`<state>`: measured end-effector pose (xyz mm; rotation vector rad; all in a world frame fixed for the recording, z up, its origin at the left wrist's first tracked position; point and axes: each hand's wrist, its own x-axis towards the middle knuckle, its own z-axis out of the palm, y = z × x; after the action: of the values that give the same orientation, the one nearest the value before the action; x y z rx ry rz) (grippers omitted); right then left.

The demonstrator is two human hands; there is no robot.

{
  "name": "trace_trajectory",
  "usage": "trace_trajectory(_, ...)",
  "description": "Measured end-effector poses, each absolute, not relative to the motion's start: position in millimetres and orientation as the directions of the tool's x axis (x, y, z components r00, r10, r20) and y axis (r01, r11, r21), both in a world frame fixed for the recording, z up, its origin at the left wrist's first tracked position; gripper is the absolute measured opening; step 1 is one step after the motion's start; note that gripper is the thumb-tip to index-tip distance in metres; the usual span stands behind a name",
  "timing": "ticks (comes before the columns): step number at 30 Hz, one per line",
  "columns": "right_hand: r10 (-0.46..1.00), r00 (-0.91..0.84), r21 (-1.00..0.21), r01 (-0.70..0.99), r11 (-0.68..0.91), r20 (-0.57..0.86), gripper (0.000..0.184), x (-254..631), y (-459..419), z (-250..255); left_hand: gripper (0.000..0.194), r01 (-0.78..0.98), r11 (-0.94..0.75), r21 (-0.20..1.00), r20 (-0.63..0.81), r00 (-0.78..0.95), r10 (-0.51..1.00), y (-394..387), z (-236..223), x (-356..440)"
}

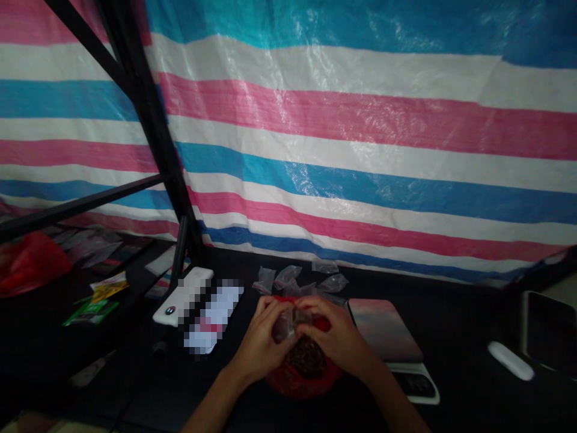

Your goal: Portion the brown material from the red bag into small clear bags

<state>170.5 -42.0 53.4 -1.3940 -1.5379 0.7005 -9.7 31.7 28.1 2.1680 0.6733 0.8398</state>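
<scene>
My left hand [261, 338] and my right hand [332, 337] meet over a red plastic bag [300, 380] that lies on the dark table and holds a dark brown heap [307, 358]. Both hands pinch a small clear plastic bag [288, 322] between their fingertips, just above the red bag. Several empty small clear bags [288, 278] lie in a loose pile right behind my hands.
A flat digital scale [387, 334] sits to the right of the red bag. A white power bank [183, 296] and a blurred white item [215, 317] lie to the left. A white oblong object [511, 359] rests far right. A striped tarp [360, 150] hangs behind, black frame bars [153, 138] at left.
</scene>
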Motion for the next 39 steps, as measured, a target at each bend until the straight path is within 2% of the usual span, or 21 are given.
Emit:
trace_trajectory(3, 0.949, 0.018, -0.811, 0.525, 0.258, 0.314, 0.026, 169.8, -40.5, 51.0, 0.043, 0.186, -0.598, 0.78, 0.369, 0.634, 0.679, 30.5, 16.9, -12.3)
trace_trajectory(8, 0.93, -0.108, -0.743, 0.573, 0.347, 0.352, 0.03, 168.1, -44.4, 53.1, 0.041, 0.214, -0.572, 0.792, 0.387, 0.549, 0.741, 34.3, 1.5, -16.7)
trace_trajectory(12, 0.951, -0.038, -0.819, 0.498, 0.284, 0.307, 0.037, 162.6, -44.5, 52.0, 0.047, 0.208, -0.566, 0.798, 0.39, 0.538, 0.747, 37.6, -4.1, -16.6)
trace_trajectory(14, 0.958, -0.015, -0.831, 0.494, 0.257, 0.288, 0.034, 160.7, -43.1, 50.4, 0.047, 0.214, -0.567, 0.795, 0.383, 0.548, 0.744, 37.9, -5.1, -16.5)
trace_trajectory(17, 0.934, -0.051, -0.767, 0.556, 0.322, 0.354, 0.025, 160.4, -41.8, 49.4, 0.053, 0.221, -0.578, 0.786, 0.382, 0.562, 0.734, 36.5, -4.0, -17.5)
trace_trajectory(20, 0.916, -0.072, -0.721, 0.593, 0.358, 0.395, 0.027, 161.5, -42.5, 50.0, 0.063, 0.22, -0.573, 0.789, 0.373, 0.57, 0.732, 34.1, -0.5, -18.9)
trace_trajectory(25, 0.95, -0.015, -0.764, 0.591, 0.261, 0.313, 0.033, 162.3, -44.3, 49.4, 0.054, 0.256, -0.569, 0.781, 0.353, 0.57, 0.741, 33.4, 2.1, -18.9)
trace_trajectory(29, 0.936, -0.075, -0.744, 0.587, 0.32, 0.344, 0.023, 160.8, -45.4, 48.4, 0.053, 0.256, -0.627, 0.735, 0.384, 0.605, 0.697, 34.1, -0.3, -19.2)
trace_trajectory(33, 0.929, -0.084, -0.73, 0.595, 0.336, 0.359, 0.023, 158.4, -46.5, 50.0, 0.056, 0.25, -0.603, 0.758, 0.364, 0.605, 0.708, 32.7, 2.8, -19.1)
trace_trajectory(36, 0.94, -0.075, -0.729, 0.612, 0.308, 0.333, 0.025, 158.6, -45.9, 50.5, 0.039, 0.273, -0.613, 0.742, 0.34, 0.635, 0.693, 31.1, 9.1, -17.5)
trace_trajectory(39, 0.928, -0.066, -0.712, 0.622, 0.325, 0.366, 0.02, 163.1, -45.2, 50.0, 0.026, 0.302, -0.622, 0.722, 0.334, 0.635, 0.696, 31.1, 12.8, -16.5)
